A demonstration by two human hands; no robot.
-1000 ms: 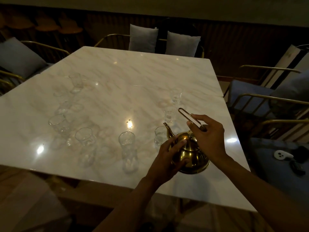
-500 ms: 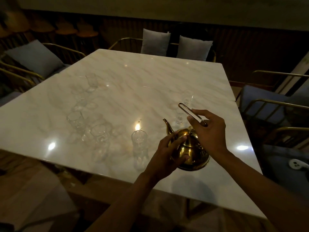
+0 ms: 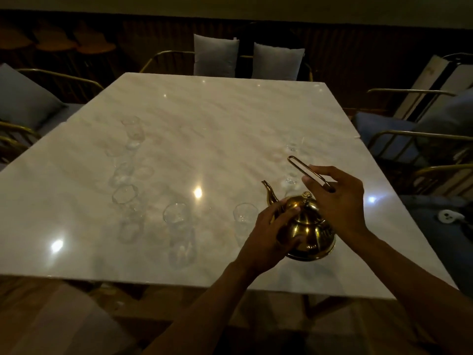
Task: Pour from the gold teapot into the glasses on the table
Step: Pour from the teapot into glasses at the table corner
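The gold teapot (image 3: pixel 311 226) stands on the marble table (image 3: pixel 217 129) near its front right, spout pointing left and away. My right hand (image 3: pixel 335 198) pinches its raised wire handle. My left hand (image 3: pixel 271 234) is cupped against the pot's left side, fingers on the lid's edge. Clear glasses stand in a curved row: one (image 3: pixel 244 217) just left of the pot, one (image 3: pixel 176 213) further left, another (image 3: pixel 125 194), and several fainter ones up the left side. More glasses (image 3: pixel 293 144) stand behind the pot, partly hidden by the handle.
Gold-framed chairs with grey cushions (image 3: pixel 216 57) ring the table at the back, left and right. A white controller (image 3: pixel 449 216) lies on the blue seat at right. The table's front edge (image 3: pixel 179 283) is just under my forearms.
My view has swung and shifted, so the table sits differently in frame. Both hands keep the same hold on the teapot, which stays near the table's front right.
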